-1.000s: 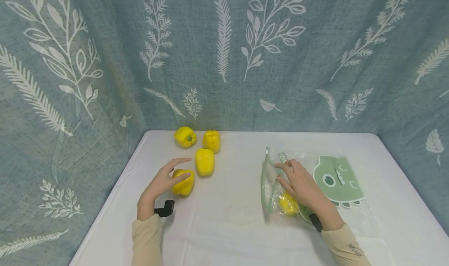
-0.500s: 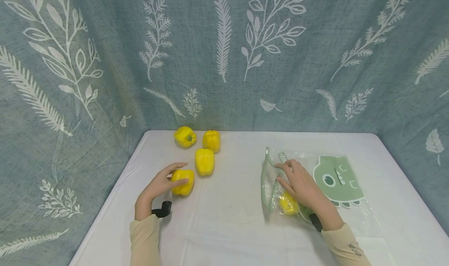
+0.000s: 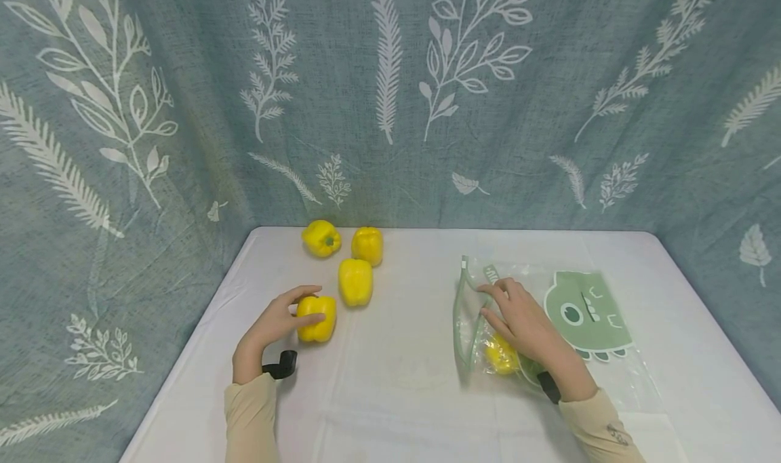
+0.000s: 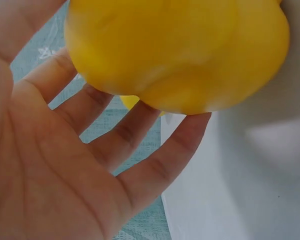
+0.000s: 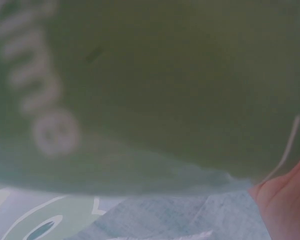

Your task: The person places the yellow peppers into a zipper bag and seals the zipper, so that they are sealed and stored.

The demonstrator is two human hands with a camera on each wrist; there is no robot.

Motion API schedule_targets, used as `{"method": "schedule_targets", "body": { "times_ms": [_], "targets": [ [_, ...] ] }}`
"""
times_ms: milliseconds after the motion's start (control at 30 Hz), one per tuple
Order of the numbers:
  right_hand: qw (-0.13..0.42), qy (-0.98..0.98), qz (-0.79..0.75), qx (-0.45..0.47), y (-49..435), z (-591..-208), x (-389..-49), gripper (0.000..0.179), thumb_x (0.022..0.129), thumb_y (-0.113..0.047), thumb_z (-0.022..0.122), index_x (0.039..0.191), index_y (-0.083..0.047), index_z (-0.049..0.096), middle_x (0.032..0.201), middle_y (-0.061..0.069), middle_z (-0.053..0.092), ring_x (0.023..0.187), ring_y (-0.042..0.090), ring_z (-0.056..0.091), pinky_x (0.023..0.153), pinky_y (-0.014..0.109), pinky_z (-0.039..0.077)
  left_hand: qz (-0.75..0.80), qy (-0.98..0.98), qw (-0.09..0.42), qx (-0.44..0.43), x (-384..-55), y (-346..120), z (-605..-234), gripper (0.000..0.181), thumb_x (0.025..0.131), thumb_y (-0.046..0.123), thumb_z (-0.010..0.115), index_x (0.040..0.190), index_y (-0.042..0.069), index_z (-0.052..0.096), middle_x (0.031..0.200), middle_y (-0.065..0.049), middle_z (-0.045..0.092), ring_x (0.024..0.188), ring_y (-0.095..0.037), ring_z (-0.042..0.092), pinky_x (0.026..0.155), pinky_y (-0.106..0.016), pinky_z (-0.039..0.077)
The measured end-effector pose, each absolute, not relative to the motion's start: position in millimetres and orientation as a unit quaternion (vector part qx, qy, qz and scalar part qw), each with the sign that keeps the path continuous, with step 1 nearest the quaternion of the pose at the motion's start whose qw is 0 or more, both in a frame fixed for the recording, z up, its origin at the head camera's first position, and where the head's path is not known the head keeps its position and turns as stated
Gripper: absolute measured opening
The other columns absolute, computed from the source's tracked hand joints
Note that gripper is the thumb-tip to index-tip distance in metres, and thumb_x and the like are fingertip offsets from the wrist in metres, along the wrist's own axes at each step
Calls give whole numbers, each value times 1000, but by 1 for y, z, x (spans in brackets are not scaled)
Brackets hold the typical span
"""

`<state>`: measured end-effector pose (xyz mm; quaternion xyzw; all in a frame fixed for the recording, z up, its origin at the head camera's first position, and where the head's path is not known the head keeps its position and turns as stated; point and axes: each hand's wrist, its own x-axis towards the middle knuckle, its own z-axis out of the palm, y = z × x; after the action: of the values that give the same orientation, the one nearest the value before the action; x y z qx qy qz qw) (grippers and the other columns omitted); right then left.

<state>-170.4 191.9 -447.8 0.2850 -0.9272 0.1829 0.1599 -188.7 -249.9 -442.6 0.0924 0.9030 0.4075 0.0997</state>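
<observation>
My left hand (image 3: 271, 324) grips a yellow bell pepper (image 3: 318, 319) at the table's left, thumb across its near side and fingers round the far side. Up close in the left wrist view, fingertips (image 4: 197, 122) press along the lower edge of the same pepper (image 4: 175, 55). On the right, my right hand (image 3: 525, 317) pinches the rim of a clear zip bag (image 3: 592, 314) printed with a green cartoon face, its mouth gaping leftward. Inside the bag a yellow pepper (image 3: 502, 354) shows partly under the hand. Blurred green print of the bag (image 5: 165, 90) fills most of the right wrist view.
Beyond the left hand, one yellow pepper (image 3: 356, 282) stands closest, with another pepper (image 3: 367, 246) behind it and a third pepper (image 3: 321, 238) lying stem outward. A white cloth (image 3: 409, 381) covers the table. Patterned blue-green curtains (image 3: 390, 97) enclose the back and sides.
My left hand has closed in from open around the nearest pepper, thumb and fingers now on it, and the pepper has shifted slightly left. The right hand and bag have stayed put.
</observation>
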Motion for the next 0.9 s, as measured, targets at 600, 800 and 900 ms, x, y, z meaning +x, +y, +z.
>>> {"method": "schedule_targets", "body": {
  "times_ms": [600, 800, 900],
  "targets": [
    [157, -928, 183, 284, 192, -449, -170, 37, 92, -27, 57, 126, -14, 50, 103, 7, 49, 86, 18, 47, 72, 33, 42, 390, 908, 89, 123, -184, -248, -437, 47, 79, 28, 74, 117, 3, 62, 121, -17, 58, 114, -39, 48, 96, -56, 38],
    [159, -927, 183, 285, 192, -448, -170, 37, 91, -27, 58, 126, -14, 50, 103, 7, 49, 86, 18, 47, 72, 33, 42, 416, 896, 81, 135, -187, -244, -440, 47, 77, 27, 75, 116, 5, 62, 119, -15, 59, 116, -36, 48, 98, -57, 36],
    [160, -927, 185, 284, 192, -448, -170, 37, 91, -27, 58, 126, -14, 50, 103, 7, 49, 86, 18, 48, 72, 33, 42, 429, 889, 79, 137, -189, -242, -443, 48, 77, 27, 75, 117, 6, 61, 120, -13, 59, 116, -34, 49, 99, -57, 37]
  ]
}}
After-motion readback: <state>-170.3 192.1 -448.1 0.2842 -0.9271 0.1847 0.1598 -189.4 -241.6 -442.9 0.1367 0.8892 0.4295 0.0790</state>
